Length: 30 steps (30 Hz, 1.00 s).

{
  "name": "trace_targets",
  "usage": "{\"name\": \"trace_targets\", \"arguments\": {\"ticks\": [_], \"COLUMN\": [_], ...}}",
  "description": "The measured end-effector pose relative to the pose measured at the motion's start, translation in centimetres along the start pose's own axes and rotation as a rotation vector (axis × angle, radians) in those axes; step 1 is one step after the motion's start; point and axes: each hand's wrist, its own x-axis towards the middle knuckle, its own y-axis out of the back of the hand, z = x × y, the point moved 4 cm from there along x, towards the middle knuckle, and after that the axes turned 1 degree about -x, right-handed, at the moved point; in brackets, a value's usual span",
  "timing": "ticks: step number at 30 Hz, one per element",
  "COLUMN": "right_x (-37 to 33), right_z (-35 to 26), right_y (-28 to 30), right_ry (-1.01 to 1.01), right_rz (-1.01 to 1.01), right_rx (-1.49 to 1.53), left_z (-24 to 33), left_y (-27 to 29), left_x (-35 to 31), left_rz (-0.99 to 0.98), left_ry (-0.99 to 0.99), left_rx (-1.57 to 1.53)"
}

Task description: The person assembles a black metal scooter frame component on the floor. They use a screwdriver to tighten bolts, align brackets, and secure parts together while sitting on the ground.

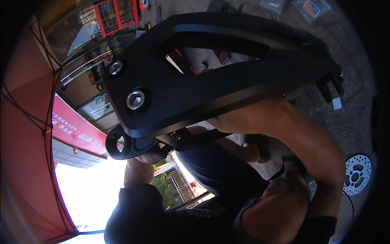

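Note:
A large black swingarm (pixel 227 87) fills the upper middle, close to the camera, with a long slot through it. Two silver hex-socket bolts sit in its left end, the lower bolt (pixel 135 100) being the larger. Below them juts a black lug with a round hole (pixel 118 144). My left hand (pixel 151 157) is closed around the part just beside that lug. From the right, my right forearm reaches behind the swingarm; my right hand (pixel 222 123) shows only in part under its lower edge, the fingers hidden.
A drilled brake disc (pixel 357 175) lies on the ground at right. Clear plastic bags (pixel 310 10) and a small white card (pixel 337 103) are farther up. A red metal frame (pixel 115 16) stands at upper left. A red canopy (pixel 28 105) with dark poles borders the left.

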Motion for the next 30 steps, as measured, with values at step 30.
{"name": "trace_targets", "arguments": {"ticks": [30], "right_x": [0.0], "right_z": [1.0], "right_y": [-0.5], "right_ry": [0.120], "right_rz": [0.222], "right_rx": [0.119], "left_z": [-0.1], "left_y": [-1.2], "left_x": [-1.2], "left_rz": [0.018], "left_ry": [0.016], "left_rx": [0.071]}}
